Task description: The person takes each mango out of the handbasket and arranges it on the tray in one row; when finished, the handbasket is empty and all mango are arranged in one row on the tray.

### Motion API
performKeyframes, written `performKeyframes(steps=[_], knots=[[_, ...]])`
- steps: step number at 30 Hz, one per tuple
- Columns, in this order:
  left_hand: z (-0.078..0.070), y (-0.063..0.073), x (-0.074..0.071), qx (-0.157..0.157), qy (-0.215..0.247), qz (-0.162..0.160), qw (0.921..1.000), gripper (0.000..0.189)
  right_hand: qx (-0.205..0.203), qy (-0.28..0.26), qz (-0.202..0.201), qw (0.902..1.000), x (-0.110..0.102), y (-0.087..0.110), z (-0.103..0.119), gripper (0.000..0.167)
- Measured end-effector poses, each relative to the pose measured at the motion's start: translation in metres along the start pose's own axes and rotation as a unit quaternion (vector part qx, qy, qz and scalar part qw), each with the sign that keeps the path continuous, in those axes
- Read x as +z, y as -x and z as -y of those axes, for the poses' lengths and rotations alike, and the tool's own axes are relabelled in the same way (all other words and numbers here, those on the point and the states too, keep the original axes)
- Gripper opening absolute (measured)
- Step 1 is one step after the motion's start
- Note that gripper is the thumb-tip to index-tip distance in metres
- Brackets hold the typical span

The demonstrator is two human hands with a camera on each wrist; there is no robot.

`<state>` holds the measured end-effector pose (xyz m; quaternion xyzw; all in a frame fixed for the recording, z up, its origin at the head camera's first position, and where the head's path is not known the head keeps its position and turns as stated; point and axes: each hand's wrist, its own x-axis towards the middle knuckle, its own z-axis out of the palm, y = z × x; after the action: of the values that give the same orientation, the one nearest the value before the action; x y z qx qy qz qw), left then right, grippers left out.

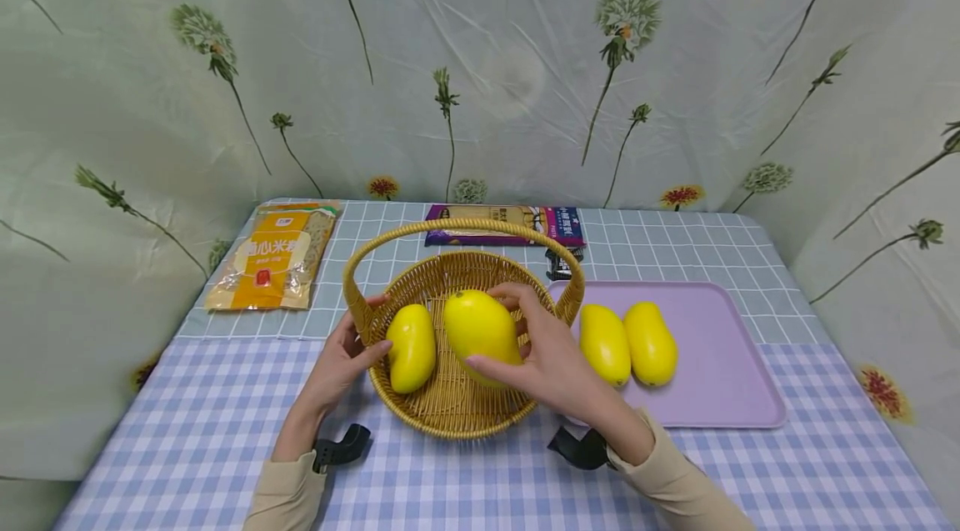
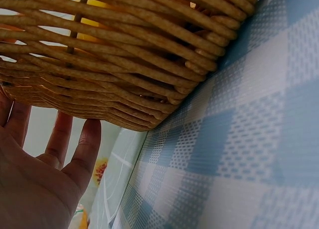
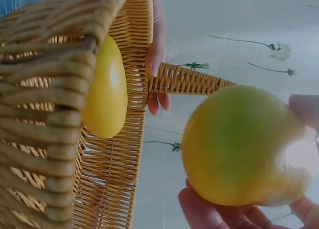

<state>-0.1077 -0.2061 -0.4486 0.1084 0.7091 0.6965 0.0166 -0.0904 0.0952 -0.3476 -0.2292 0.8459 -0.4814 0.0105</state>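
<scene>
A yellow mango (image 1: 480, 329) is held by my right hand (image 1: 553, 360) above the woven basket (image 1: 452, 410), thumb on the near side and fingers on the far side. Close up in the right wrist view, the held mango (image 3: 234, 144) shows a greenish end. My left hand (image 1: 337, 364) grips the basket's left rim by the handle base, thumb over the edge. In the left wrist view its fingers (image 2: 87, 144) touch the outer wicker wall (image 2: 129, 59). A second mango (image 1: 412, 349) lies inside the basket at the left.
Two more mangoes (image 1: 651, 343) lie side by side on a purple tray (image 1: 723, 364) at the right. An orange grain packet (image 1: 272, 260) lies at the back left. Behind the basket's arched handle (image 1: 457, 224) are a pasta packet (image 1: 558, 227) and a small black packet (image 1: 558, 266).
</scene>
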Motion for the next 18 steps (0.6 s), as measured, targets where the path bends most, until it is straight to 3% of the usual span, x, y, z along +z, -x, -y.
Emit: performKeyframes(steps=[7, 18], knots=[[0.001, -0.001, -0.001, 0.006, -0.001, -0.003, 1.0, 0.06, -0.028, -0.05, -0.022, 0.9981, -0.004, 0.012, 0.001, 0.071], [0.0, 0.0, 0.0, 0.004, 0.008, 0.0, 1.0, 0.061, -0.105, -0.035, -0.095, 0.9894, -0.019, 0.033, -0.01, 0.077]])
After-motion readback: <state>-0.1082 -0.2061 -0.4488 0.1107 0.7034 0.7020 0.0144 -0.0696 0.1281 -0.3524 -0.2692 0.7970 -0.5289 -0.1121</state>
